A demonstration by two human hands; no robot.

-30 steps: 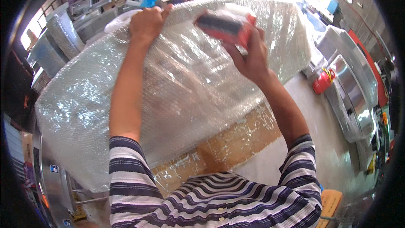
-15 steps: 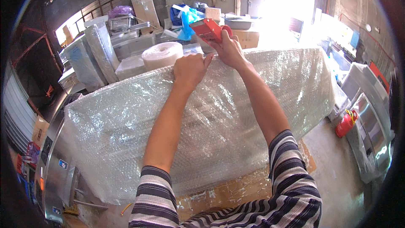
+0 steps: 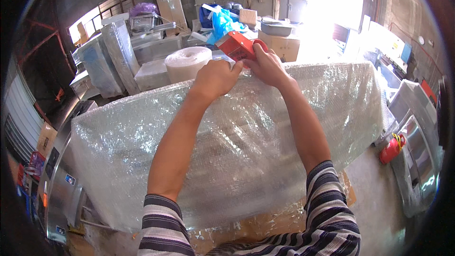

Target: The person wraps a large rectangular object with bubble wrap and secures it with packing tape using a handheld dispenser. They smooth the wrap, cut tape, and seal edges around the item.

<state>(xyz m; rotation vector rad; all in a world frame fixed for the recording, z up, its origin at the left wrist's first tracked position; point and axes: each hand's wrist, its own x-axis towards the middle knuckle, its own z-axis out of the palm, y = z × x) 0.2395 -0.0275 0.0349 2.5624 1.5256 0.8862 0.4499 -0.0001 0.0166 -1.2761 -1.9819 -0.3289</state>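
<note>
A large box-shaped thing wrapped in clear bubble wrap (image 3: pixel 241 151) stretches across in front of me. My right hand (image 3: pixel 270 66) is closed around a red tape dispenser (image 3: pixel 235 46), held tilted just above the wrap's far upper edge. Close by on the left, my left hand (image 3: pixel 215 78) is curled over that same edge, with the fingertips hidden behind it. Its thumb points toward the dispenser and almost meets the right hand's fingers. Whether tape runs between the hands is too small to make out.
A white roll of wrap (image 3: pixel 188 61) stands just beyond the edge, left of my hands. Behind are a blue plastic bag (image 3: pixel 225 24) and a cardboard box (image 3: pixel 280 46). A red gas cylinder (image 3: pixel 392 149) stands on the floor at right; flattened cardboard (image 3: pixel 265 223) lies below.
The tape dispenser has come down closer to the wrap's edge, and my two hands are nearer each other. The whole view has shifted slightly.
</note>
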